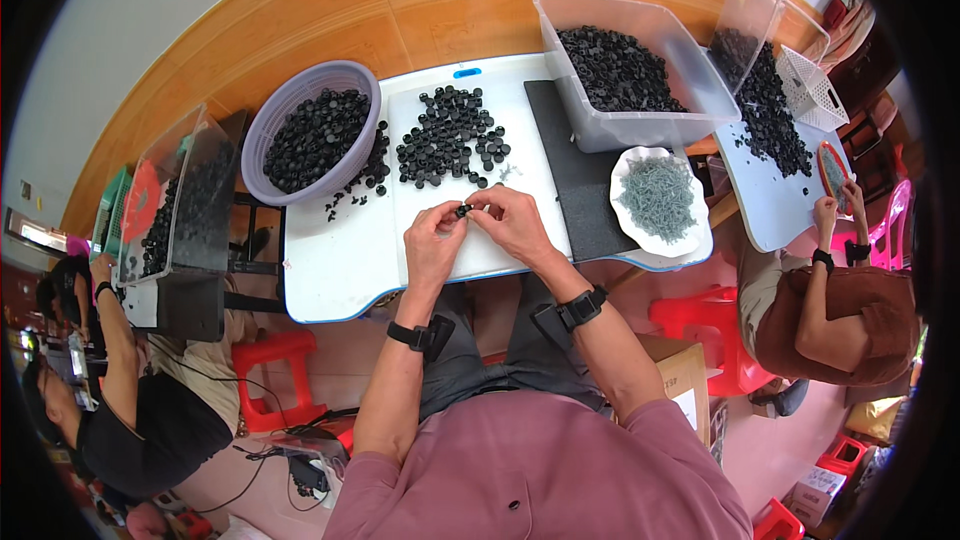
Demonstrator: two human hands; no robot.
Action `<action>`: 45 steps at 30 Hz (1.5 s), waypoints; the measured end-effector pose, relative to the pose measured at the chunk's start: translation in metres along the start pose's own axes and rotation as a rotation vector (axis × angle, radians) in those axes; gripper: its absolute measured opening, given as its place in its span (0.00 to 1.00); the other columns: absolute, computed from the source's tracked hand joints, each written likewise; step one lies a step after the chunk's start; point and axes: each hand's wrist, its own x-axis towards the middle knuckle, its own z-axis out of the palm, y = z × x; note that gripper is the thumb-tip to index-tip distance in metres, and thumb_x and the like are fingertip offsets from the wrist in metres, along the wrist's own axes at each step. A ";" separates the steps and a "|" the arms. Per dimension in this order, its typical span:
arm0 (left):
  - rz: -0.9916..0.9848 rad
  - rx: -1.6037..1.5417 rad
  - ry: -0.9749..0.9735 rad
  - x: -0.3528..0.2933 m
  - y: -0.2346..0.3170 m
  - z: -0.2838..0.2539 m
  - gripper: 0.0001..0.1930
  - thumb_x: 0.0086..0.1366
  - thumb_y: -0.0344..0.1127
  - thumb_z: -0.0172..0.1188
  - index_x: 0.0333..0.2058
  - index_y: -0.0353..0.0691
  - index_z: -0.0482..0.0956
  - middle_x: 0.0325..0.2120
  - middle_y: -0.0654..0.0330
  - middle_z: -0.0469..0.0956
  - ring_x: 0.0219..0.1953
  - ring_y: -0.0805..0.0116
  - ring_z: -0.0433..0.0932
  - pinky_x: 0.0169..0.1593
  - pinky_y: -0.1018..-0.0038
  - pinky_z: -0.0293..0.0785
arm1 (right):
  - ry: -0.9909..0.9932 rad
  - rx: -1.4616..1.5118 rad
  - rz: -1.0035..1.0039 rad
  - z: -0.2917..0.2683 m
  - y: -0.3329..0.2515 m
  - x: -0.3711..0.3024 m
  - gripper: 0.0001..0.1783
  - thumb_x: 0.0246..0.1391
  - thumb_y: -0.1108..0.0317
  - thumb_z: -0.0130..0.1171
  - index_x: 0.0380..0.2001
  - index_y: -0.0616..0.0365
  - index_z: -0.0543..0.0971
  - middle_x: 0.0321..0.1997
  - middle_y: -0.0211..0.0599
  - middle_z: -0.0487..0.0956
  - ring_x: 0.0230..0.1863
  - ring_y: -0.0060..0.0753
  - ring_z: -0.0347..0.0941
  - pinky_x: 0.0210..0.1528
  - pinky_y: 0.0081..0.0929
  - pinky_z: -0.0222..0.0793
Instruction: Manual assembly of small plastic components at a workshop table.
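Note:
Over the front half of the white table [335, 265], my two hands meet around a small black plastic part [463, 210]. My left hand [434, 242] pinches it from one side, and the fingertips of my right hand [512, 225] close on it from the other. Its exact shape is mostly covered by the fingers. Just beyond my hands is a loose heap of round black caps [450, 140]. To the right, a white scalloped plate [692, 238] holds many thin grey-green pieces [656, 200], too fine to make out singly.
A purple basket [256, 175] of black caps stands at the left, with small black pieces [345, 202] beside it. On the right a clear bin [640, 128] full of black parts rests partly on a dark mat [560, 155]. People work at tables on both sides; red stools [275, 375] stand below.

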 end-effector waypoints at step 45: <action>-0.160 -0.111 -0.091 0.003 -0.008 -0.003 0.14 0.61 0.30 0.68 0.46 0.33 0.83 0.33 0.53 0.87 0.35 0.67 0.86 0.42 0.74 0.80 | -0.013 0.075 0.125 0.002 0.001 0.001 0.10 0.57 0.73 0.64 0.40 0.64 0.86 0.34 0.37 0.86 0.31 0.23 0.79 0.33 0.21 0.74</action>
